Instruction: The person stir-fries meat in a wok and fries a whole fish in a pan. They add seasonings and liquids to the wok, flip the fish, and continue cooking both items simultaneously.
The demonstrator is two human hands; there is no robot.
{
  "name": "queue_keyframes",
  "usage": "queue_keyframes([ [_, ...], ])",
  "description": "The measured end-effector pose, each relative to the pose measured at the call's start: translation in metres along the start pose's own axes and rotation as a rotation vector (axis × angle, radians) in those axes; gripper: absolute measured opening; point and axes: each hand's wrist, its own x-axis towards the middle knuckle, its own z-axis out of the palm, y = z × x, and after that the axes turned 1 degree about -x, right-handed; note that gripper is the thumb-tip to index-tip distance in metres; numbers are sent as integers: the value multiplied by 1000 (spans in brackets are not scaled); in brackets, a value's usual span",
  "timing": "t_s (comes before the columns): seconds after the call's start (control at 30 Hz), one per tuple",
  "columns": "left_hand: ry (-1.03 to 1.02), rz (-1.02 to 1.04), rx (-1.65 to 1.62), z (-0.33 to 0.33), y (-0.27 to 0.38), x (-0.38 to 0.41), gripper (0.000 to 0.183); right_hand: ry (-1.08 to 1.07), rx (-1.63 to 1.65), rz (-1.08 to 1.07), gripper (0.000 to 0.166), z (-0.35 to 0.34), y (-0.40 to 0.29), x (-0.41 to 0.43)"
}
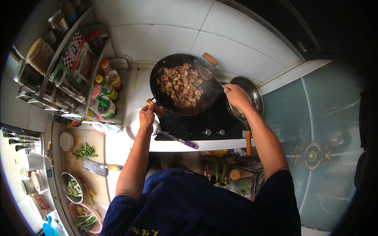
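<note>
A black wok (211,96) sits on the left side of a black glass-topped gas stove (189,129). Browned chopped meat (180,84) is heaped across the wok's left and middle. My left hand (147,116) grips the wok's near wooden handle (158,111). The metal spatula (205,73) is in my right hand (237,96), its blade over the wok's upper right wall. Beyond the rim is a second wooden handle (210,59). Below my right hand lies a smaller frying pan (257,98) with some food, partly hidden by my forearm.
A white bowl (131,128) with a purple-handled ladle (180,140) stands by the stove's left edge. A cleaver (95,167) and cut greens (85,151) lie on a chopping board (97,138). Bottles (107,88) and jars fill the left rack (66,113). Tiled wall (230,53) rises behind.
</note>
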Motion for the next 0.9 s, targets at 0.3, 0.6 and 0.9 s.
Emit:
queue_keyframes([
  [0.3, 20, -40, 26, 4, 6, -3, 35, -597, 611, 417, 23, 47, 19, 94],
  [0.6, 8, -21, 0, -3, 1, 2, 36, -301, 11, -282, 28, 75, -15, 46],
  [0.9, 13, -33, 59, 3, 10, -3, 38, 7, -319, -459, 24, -18, -14, -47],
])
